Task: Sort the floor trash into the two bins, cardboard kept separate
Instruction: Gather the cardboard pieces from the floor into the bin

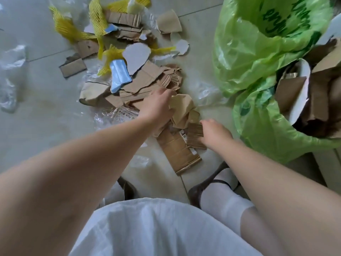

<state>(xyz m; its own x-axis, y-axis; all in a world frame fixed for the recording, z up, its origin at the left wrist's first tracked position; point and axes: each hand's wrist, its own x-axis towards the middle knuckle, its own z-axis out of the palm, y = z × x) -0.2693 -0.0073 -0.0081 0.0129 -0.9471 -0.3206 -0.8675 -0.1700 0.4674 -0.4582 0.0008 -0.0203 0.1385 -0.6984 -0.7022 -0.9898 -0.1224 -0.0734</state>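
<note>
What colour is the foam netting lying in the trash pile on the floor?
Yellow. The foam netting shows best in the head view, at the far side of the pile.

Two green-lined bins (258,58) are standing at the right. Two hands (156,104) are reaching down. Cardboard scraps (144,78) are lying too many to count.

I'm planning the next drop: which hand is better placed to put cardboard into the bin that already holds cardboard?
Probably the right hand. It already touches a corrugated piece and is nearer the cardboard bin. The left hand is farther away on crumpled brown paper.
</note>
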